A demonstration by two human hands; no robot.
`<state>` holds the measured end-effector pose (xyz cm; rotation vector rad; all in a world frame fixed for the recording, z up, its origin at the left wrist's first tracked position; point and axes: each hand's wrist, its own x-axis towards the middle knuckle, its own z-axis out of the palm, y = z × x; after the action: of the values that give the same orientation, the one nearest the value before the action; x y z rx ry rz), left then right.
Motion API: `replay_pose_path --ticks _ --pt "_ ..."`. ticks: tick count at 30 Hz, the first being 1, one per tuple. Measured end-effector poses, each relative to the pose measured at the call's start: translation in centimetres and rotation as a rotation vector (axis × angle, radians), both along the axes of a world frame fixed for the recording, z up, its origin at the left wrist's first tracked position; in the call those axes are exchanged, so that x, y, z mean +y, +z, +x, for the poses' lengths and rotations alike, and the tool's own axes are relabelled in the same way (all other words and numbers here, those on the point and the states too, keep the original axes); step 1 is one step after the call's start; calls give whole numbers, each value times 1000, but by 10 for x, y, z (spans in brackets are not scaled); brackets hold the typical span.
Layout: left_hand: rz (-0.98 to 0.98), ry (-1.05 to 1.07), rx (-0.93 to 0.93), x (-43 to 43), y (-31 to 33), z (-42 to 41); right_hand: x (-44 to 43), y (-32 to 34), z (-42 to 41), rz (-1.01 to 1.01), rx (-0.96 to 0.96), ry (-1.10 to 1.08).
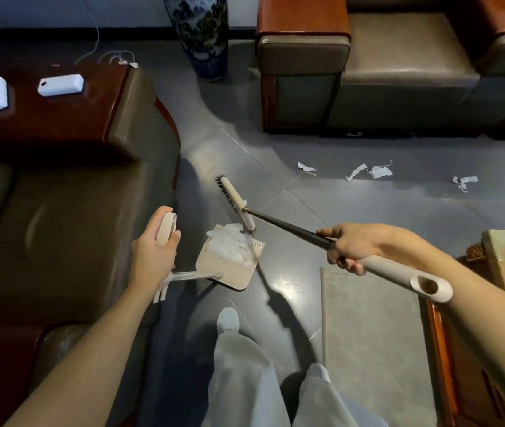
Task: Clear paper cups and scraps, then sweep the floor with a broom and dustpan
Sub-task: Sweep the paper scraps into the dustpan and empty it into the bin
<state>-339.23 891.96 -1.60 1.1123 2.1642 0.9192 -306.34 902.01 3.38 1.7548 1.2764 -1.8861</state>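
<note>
Left hand [155,251] grips the beige plastic dustpan [235,277] by its upright handle. Right hand [349,248] grips the black-shafted broom [288,228]. The 2 hands are apart. White paper scraps [229,245] are heaped in the pan, centre floor [352,204]. Risk: tilting the pan spills the heap, and the loose scraps [377,171] far right could be missed.

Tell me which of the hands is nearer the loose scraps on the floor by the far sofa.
Right. The right hand, gripping the broom handle, is just short of the scraps; the left hand, holding the dustpan handle, is far off to their left.
</note>
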Motion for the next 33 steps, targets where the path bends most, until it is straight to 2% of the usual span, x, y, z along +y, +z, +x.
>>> replay_pose_path --ticks 6,12,14,17,24,27,33 --pt "-48 -90 -1 47 -2 -76 41 -14 -72 33 -55 -101" --pt "-75 -146 -40 95 -12 -126 68 -47 -140 128 -176 88" --pt "-63 -157 -54 112 -15 -135 71 -60 -155 99 -185 116" --pt "-70 -172 -42 138 -15 -148 70 -76 -172 -33 -118 12" --pt "-32 -221 -78 189 -16 -143 51 -80 -182 -252 -68 33" --pt "-34 -284 -54 196 -16 -135 52 -70 -175 -250 -54 42" --pt "-44 -424 -55 216 0 -91 71 -54 -140 -182 -12 -77"
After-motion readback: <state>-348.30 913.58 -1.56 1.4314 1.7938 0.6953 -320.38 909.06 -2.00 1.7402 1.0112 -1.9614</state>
